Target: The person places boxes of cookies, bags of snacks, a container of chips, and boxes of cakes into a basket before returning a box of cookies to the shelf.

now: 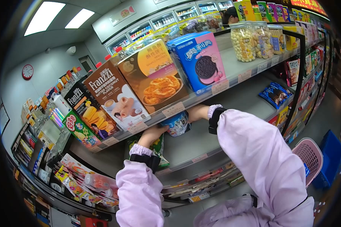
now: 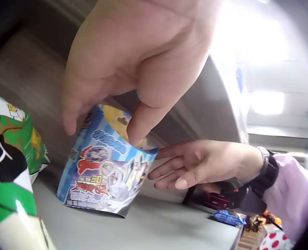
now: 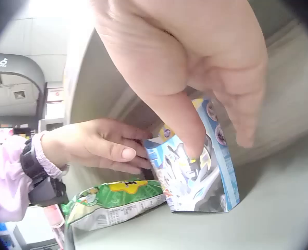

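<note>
Our left hand pinches the top edge of the blue snack pouch between thumb and fingertips, and our right hand pinches the same edge from the other side. The pouch stands upright on the shelf directly beneath both sets of fingertips. We judge it light, soft and crinkly, best gripped at its upper seam. A green bag lies just beside our left fingers. Both forearms reach forward into the shelf.
</note>
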Demonstrator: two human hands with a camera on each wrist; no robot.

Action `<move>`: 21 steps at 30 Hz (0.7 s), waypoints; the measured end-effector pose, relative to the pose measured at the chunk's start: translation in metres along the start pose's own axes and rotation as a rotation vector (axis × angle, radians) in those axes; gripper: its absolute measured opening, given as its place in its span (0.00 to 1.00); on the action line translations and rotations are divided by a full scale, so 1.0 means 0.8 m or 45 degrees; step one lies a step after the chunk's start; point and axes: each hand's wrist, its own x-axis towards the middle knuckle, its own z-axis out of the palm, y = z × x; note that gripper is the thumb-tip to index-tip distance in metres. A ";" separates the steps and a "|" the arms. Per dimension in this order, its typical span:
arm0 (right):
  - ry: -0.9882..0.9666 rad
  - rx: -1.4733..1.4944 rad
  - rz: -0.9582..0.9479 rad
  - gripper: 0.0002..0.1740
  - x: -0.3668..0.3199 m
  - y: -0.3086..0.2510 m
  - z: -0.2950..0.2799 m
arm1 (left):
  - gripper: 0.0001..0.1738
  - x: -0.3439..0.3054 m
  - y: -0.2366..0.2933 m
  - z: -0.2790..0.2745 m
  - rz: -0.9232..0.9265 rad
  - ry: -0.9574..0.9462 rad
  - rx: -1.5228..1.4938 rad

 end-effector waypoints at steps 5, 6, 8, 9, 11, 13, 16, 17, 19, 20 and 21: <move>-0.003 0.149 -0.201 0.31 -0.104 -0.014 -0.041 | 0.32 -0.094 0.084 0.009 0.285 0.278 0.441; 0.049 0.205 -0.261 0.30 -0.133 -0.012 -0.045 | 0.30 -0.115 0.093 0.015 0.430 0.336 0.424; 0.080 0.366 -0.364 0.27 -0.193 -0.009 -0.061 | 0.27 -0.153 0.110 0.027 0.652 0.341 0.383; 0.051 0.479 -0.410 0.25 -0.222 -0.004 -0.065 | 0.24 -0.172 0.119 0.034 0.719 0.286 0.361; -0.096 0.740 -0.339 0.20 -0.273 0.004 -0.067 | 0.22 -0.204 0.120 0.055 0.654 -0.056 0.165; -0.249 0.823 -0.262 0.19 -0.314 0.025 -0.046 | 0.21 -0.215 0.118 0.087 0.725 -0.397 0.014; -0.238 0.729 -0.301 0.20 -0.354 0.062 0.003 | 0.21 -0.208 0.112 0.151 0.561 -0.612 -0.198; -0.169 0.719 -0.189 0.21 -0.363 0.078 0.021 | 0.21 -0.197 0.109 0.176 0.567 -0.578 -0.226; -0.035 0.695 0.032 0.24 -0.371 0.108 0.055 | 0.22 -0.172 0.099 0.233 0.573 -0.506 -0.283; -0.022 0.603 0.195 0.26 -0.367 0.122 0.071 | 0.22 -0.157 0.092 0.265 0.423 -0.454 -0.521; -0.004 0.508 0.357 0.28 -0.363 0.136 0.087 | 0.23 -0.138 0.085 0.298 0.271 -0.398 -0.754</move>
